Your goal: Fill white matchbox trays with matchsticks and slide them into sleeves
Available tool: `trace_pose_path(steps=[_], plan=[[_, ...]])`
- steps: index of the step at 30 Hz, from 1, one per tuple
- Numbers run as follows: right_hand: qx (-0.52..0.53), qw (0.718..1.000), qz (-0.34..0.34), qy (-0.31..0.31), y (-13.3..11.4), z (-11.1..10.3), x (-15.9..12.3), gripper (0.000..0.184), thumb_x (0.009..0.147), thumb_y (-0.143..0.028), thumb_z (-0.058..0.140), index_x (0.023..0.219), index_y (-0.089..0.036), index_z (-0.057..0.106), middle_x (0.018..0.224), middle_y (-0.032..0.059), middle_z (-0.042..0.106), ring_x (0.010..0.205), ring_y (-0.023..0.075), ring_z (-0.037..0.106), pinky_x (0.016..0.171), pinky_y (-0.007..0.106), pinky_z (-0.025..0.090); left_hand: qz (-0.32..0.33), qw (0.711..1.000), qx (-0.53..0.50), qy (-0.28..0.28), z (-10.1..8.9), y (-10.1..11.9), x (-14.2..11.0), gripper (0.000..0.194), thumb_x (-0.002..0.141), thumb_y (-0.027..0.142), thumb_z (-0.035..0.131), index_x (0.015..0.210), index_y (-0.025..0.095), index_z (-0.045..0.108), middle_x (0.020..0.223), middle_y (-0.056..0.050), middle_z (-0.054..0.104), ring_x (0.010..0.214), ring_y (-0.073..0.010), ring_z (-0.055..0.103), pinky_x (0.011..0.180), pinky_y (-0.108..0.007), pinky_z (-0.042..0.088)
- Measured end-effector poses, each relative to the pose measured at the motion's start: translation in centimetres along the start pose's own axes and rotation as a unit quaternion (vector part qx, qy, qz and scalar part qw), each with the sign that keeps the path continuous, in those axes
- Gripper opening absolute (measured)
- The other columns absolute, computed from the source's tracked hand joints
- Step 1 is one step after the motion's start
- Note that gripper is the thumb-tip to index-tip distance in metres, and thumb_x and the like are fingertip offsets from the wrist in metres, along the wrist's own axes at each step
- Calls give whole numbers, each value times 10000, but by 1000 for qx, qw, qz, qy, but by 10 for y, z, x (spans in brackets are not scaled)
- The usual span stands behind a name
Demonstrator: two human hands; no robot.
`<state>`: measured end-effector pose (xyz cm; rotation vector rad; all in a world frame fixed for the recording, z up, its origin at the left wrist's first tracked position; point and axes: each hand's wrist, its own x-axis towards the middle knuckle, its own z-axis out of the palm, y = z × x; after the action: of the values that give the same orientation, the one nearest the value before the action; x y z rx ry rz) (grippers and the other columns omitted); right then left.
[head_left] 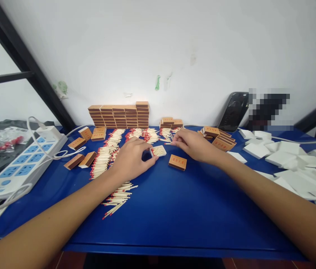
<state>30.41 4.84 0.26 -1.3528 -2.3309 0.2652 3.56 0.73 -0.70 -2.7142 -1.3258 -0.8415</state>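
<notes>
My left hand (134,158) grips a small white matchbox tray (162,153) between thumb and fingers, and several matches lie in it. Just right of the tray, my right hand (187,144) is closed in a pinch, with a match (168,144) at its fingertips. Below that hand an orange matchbox sleeve (177,162) lies on the blue table. Rows of loose red-tipped matches (100,164) run beside and partly under my left hand and forearm. Another loose heap of matches (165,133) lies behind the tray.
A wall of stacked matchboxes (118,116) stands at the back. More boxes lie at left (77,143) and right (219,138). White trays (286,155) are heaped at right, near a leaning phone (233,112). A power strip (25,160) with cables sits at left.
</notes>
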Motion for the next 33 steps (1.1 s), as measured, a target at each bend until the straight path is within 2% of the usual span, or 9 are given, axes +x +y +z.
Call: trace_pose_path(steps=[3, 5, 7, 9, 13, 15, 18, 24, 33], plan=[[32, 999, -28, 9, -18, -3, -6, 123, 1027, -239, 615, 906, -217, 628, 918, 60, 687, 827, 209, 601, 747, 313, 412, 11, 1000, -5, -3, 0, 1, -1, 218, 963, 387, 797, 1047, 186, 785, 974, -77, 783, 1000, -294, 700, 943, -468, 559], [51, 997, -50, -17, -28, 2, -9, 109, 1019, -224, 624, 911, -216, 643, 935, 61, 689, 841, 205, 610, 759, 305, 424, 16, 1000, -11, -7, 1, 2, -1, 230, 966, 399, 797, 1062, 190, 787, 990, -77, 790, 1007, -292, 705, 942, -460, 560], [63, 995, -65, -40, -32, 9, -10, 112, 1014, -236, 639, 905, -215, 657, 928, 59, 692, 832, 199, 613, 761, 302, 431, 19, 1000, -13, -12, 2, 2, -2, 243, 972, 409, 794, 1077, 190, 787, 1010, -79, 796, 1023, -293, 709, 942, -455, 561], [70, 995, -63, -26, -29, 13, -8, 143, 1024, -280, 639, 902, -214, 672, 896, 53, 697, 803, 196, 609, 746, 306, 427, 22, 1000, -11, -12, 2, 3, -2, 256, 972, 409, 796, 1092, 183, 787, 1020, -81, 796, 1021, -292, 711, 944, -456, 561], [27, 996, 33, 84, -8, 14, 3, 168, 998, -321, 659, 877, -208, 688, 860, 50, 712, 766, 201, 605, 715, 326, 405, 28, 999, -9, -15, 2, 4, -2, 266, 967, 401, 804, 1103, 172, 789, 995, -85, 785, 1007, -291, 702, 946, -454, 561], [-3, 992, 76, 99, 1, 16, 9, 187, 963, -362, 719, 866, -204, 693, 894, 59, 724, 796, 212, 622, 719, 334, 407, 29, 999, -14, -20, 2, 5, -2, 264, 969, 400, 803, 1102, 173, 789, 1000, -88, 783, 1017, -296, 697, 946, -458, 559], [-26, 994, 84, 64, 5, 21, 15, 253, 958, -420, 754, 839, -207, 686, 922, 68, 734, 838, 224, 642, 723, 337, 413, 31, 999, -21, -21, 3, 5, -3, 241, 973, 398, 798, 1098, 192, 787, 1033, -85, 789, 1043, -299, 695, 961, -464, 552], [-27, 995, 90, -16, 2, 15, 9, 220, 1019, -331, 697, 831, -217, 682, 849, 46, 743, 759, 206, 630, 678, 333, 402, 35, 999, -26, -2, 2, 3, -2, 243, 967, 397, 804, 1111, 201, 785, 1037, -75, 795, 1023, -287, 700, 959, -462, 559], [-25, 997, 73, -29, -1, -14, -3, 194, 1012, -305, 649, 839, -218, 643, 895, 69, 731, 791, 222, 627, 708, 338, 402, 37, 999, -17, -7, 2, 3, -2, 248, 971, 407, 800, 1113, 204, 787, 1044, -79, 793, 1059, -296, 703, 993, -468, 559]])
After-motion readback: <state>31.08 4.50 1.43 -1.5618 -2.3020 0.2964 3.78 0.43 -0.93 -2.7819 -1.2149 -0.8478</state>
